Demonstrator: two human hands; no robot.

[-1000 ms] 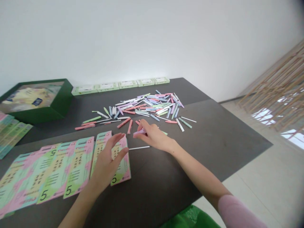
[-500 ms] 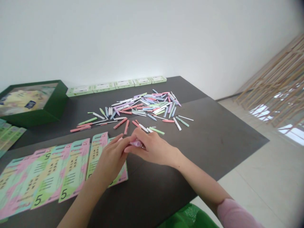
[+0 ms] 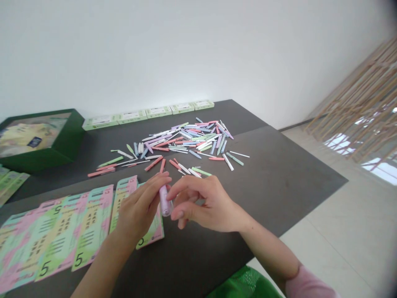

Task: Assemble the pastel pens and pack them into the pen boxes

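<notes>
A light purple pen (image 3: 165,203) is between the fingers of my left hand (image 3: 138,207), its rounded end turned toward me. The far part of the pen is hidden behind those fingers. Beside it is my right hand (image 3: 211,203), its fingers curled but apart, index finger and thumb close to the pen's near end. Whether the index fingertip touches the pen I cannot tell. Under and left of my left hand lie pink and green printed cards (image 3: 93,227) marked with a 5. Beyond my hands spreads a pile of pastel pens and thin white sticks (image 3: 189,136).
A row of pale green boxes (image 3: 132,116) lines the wall. At the left stands a dark green box (image 3: 66,142) with bagged things inside, and more green packs (image 3: 12,186) lie in front of it. The dark table's (image 3: 297,178) edge slants along the right.
My right hand has loosened its grip and shifted slightly right and down, fingers parting. The purple pen, now in my left hand, has turned and shows more of its length.
</notes>
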